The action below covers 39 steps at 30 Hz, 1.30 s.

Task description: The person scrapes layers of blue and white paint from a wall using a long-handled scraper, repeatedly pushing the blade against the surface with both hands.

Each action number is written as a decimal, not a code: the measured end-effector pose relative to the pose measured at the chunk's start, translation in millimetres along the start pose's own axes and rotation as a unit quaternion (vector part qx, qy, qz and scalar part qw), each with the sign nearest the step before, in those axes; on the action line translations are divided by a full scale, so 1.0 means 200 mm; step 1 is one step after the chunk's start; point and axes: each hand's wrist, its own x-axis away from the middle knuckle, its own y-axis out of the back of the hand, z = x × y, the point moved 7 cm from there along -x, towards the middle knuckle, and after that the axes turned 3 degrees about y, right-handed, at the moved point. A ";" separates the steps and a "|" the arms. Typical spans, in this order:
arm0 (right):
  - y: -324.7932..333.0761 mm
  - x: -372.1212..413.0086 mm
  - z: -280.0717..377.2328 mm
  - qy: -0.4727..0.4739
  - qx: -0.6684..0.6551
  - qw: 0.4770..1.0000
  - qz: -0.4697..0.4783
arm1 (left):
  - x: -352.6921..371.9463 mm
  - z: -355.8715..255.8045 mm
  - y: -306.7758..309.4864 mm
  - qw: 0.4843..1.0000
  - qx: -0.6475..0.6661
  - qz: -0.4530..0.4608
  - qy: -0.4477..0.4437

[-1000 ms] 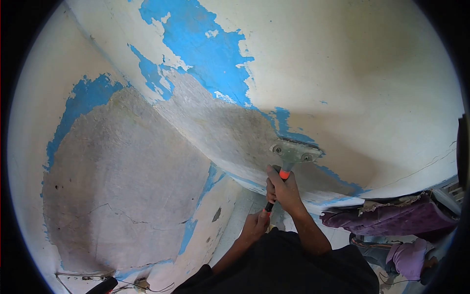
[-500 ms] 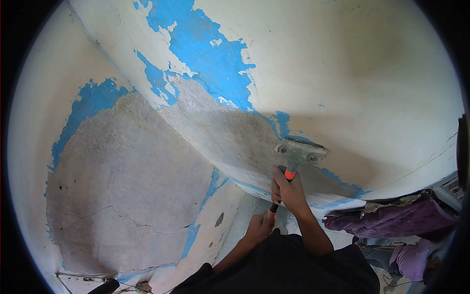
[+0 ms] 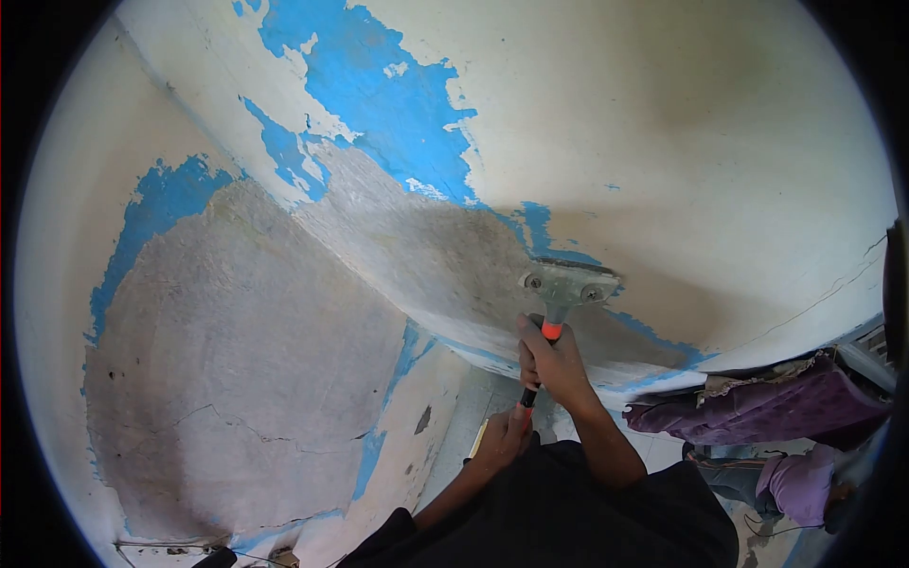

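Note:
A long-handled scraper [image 3: 571, 282] with a wide, dusty head and an orange-and-black handle lies against the wall. Its blade edge meets the boundary between bare grey plaster [image 3: 454, 251] and cream paint [image 3: 682, 189], where a strip of blue paint [image 3: 536, 227] shows. My right hand [image 3: 554, 363] is closed around the upper handle, just below the head. Lower down, near my body, my left hand [image 3: 502, 437] grips the handle's end. Part of each hand's fingers is hidden by the hand itself.
A second wall with a large grey patch [image 3: 246, 360] meets this one at a corner on the left. Purple cloth [image 3: 757, 402] hangs at the lower right. Beyond it is another person in a purple top [image 3: 800, 488]. Cables run along the lower left.
The view has shifted slightly, so the walls sit further left. The scraper head has moved a little left and up in view, with both hands still on the handle.

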 end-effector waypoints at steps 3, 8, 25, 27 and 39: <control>0.06 -0.02 -0.19 -0.007 0.016 1.000 -0.018 | -0.02 0.17 0.01 0.999 -0.033 -0.005 -0.006; 0.10 -0.01 -0.32 -0.042 0.001 0.999 -0.031 | 0.04 0.25 0.00 0.998 0.010 0.002 0.070; 0.04 0.00 -0.17 -0.018 0.015 1.000 -0.017 | 0.04 0.11 0.02 0.999 -0.002 -0.013 0.049; -0.01 0.00 0.01 0.022 0.041 0.999 -0.002 | 0.02 -0.03 0.02 1.000 0.007 -0.019 0.014; 0.03 -0.01 -0.19 -0.010 0.009 1.000 -0.011 | 0.06 0.12 0.05 0.997 -0.029 -0.017 0.071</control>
